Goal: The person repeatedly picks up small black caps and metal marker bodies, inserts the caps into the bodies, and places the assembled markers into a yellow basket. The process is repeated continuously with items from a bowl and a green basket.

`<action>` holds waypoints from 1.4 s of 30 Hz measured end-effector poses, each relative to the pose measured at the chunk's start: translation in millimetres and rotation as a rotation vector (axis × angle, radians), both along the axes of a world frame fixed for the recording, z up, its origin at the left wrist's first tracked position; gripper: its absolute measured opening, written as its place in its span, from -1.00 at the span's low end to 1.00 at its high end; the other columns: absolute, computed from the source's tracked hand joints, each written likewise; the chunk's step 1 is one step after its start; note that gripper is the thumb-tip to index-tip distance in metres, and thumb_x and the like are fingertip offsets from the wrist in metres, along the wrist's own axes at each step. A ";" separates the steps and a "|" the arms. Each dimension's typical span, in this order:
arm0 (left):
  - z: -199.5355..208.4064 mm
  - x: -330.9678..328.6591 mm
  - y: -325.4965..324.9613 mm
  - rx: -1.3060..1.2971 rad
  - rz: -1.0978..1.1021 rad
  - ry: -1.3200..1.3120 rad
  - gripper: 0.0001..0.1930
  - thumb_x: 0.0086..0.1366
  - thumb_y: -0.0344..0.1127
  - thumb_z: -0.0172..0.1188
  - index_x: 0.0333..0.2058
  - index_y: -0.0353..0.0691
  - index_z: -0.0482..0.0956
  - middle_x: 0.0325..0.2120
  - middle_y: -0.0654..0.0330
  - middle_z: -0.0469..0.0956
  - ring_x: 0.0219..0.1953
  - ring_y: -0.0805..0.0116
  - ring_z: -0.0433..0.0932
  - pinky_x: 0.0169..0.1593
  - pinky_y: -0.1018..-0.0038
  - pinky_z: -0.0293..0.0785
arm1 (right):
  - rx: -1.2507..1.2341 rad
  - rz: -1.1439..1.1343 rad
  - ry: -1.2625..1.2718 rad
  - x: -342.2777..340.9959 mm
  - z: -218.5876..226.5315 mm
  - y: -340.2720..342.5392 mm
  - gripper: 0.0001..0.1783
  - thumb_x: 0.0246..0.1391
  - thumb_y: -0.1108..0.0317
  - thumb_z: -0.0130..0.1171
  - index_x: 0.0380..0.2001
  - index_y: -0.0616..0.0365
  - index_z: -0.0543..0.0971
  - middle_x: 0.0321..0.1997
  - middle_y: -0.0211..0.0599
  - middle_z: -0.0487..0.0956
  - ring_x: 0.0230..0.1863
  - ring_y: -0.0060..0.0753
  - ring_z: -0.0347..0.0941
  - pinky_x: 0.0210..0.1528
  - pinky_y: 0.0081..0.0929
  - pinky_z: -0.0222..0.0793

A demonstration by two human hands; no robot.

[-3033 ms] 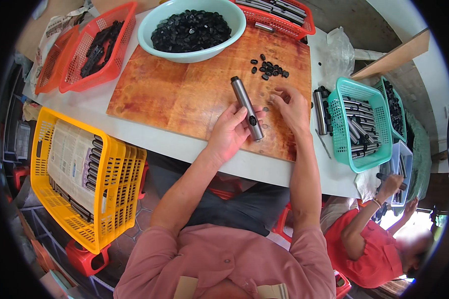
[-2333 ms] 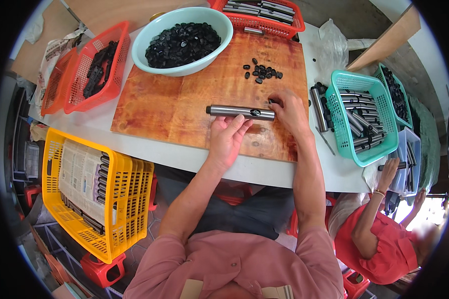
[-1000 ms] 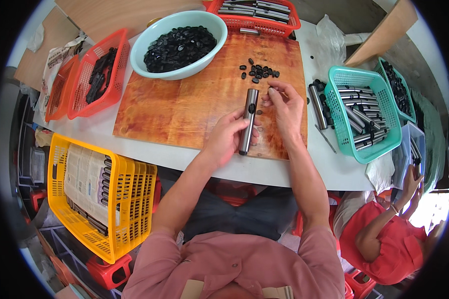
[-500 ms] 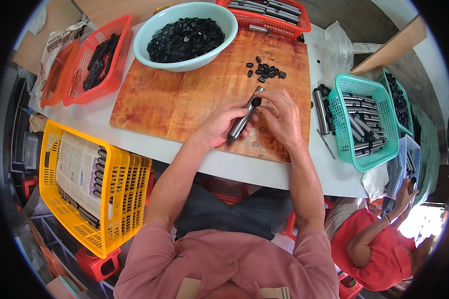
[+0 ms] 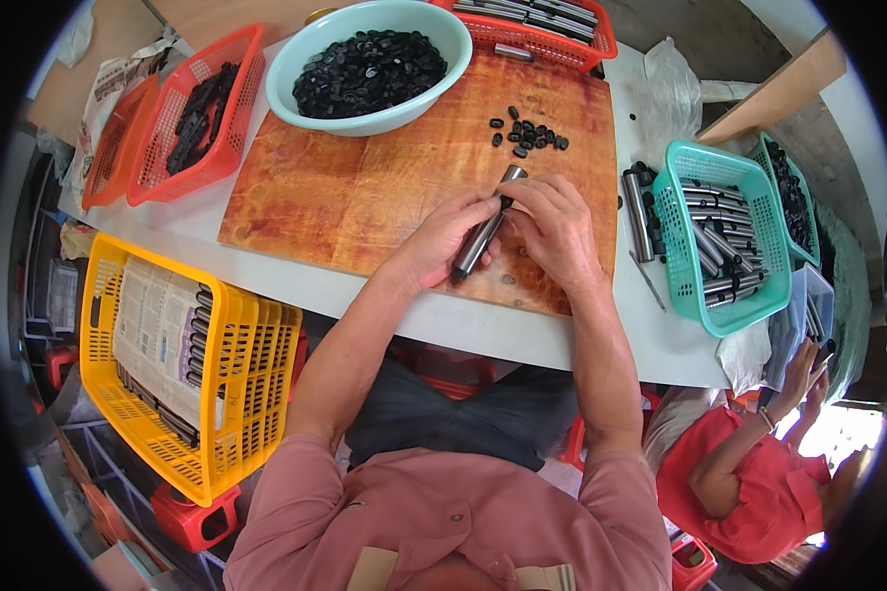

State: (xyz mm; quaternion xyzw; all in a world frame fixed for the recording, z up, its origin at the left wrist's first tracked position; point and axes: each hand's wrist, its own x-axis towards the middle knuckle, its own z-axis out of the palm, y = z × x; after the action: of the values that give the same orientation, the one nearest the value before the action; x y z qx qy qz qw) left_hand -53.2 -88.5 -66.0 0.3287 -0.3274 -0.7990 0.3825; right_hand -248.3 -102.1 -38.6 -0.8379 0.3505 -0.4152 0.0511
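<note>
A shiny metal tube (image 5: pixel 477 246) with a dark lower end slants above the near part of the wooden board (image 5: pixel 310 202). My left hand (image 5: pixel 432 241) is closed around its lower half, with the thumb along the upper side. At the tube's side sits a small black oval piece (image 5: pixel 506 202), partly hidden by fingers. My right hand (image 5: pixel 560 236) pinches at this piece, its fingertips against the tube. Beyond the tube, several loose black oval pieces (image 5: pixel 528 136) lie on the board.
A pale blue basin (image 5: pixel 278 74) full of black pieces stands at the back. Red baskets (image 5: pixel 148 177) are at left, and another red basket (image 5: pixel 552 47) at the back holds tubes. A yellow crate (image 5: pixel 212 394) stands near left. At right are a green basket (image 5: pixel 695 295) and a co-worker's red sleeve (image 5: pixel 739 492).
My left thumb has moved up the tube toward the black oval piece. My right fingers have closed in over it. The co-worker's hands at right have shifted slightly, with a dark-ended tube.
</note>
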 end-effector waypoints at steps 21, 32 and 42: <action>9.0 -5.6 0.6 0.049 -0.040 0.006 -0.65 0.51 -0.08 -0.02 -0.10 -0.27 0.53 -0.53 0.19 0.55 -0.62 0.42 0.48 -0.55 0.53 0.40 | 0.988 0.110 -0.712 -7.1 -9.1 -4.9 -0.62 0.24 0.34 0.28 0.09 0.26 0.60 -0.12 -0.31 0.68 -0.10 -0.55 0.58 -0.10 -0.55 0.46; 15.8 -9.4 4.7 -0.029 -0.069 -0.119 -0.62 0.55 0.00 -0.07 -0.15 -0.23 0.50 -0.55 0.20 0.53 -0.61 0.44 0.47 -0.55 0.54 0.37 | 1.016 0.106 -0.795 -2.9 -3.0 -1.1 -0.64 0.17 0.43 0.33 0.02 0.32 0.60 -0.18 -0.30 0.66 -0.19 -0.53 0.57 -0.13 -0.54 0.50; 6.2 -9.1 4.9 -0.086 -0.065 -0.101 -0.61 0.56 -0.03 -0.06 -0.14 -0.29 0.51 -0.49 0.15 0.59 -0.54 0.40 0.55 -0.42 0.48 0.51 | 1.072 0.116 -0.808 -2.2 -5.7 -0.8 -0.61 0.17 0.41 0.34 0.04 0.33 0.59 -0.19 -0.30 0.64 -0.25 -0.54 0.54 -0.15 -0.52 0.45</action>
State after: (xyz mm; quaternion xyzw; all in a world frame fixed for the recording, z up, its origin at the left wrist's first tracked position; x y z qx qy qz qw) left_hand -62.3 -83.6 -59.9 0.3409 -0.3908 -0.7787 0.3531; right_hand -250.5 -102.9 -44.3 -0.4929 0.4157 -0.4612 0.6095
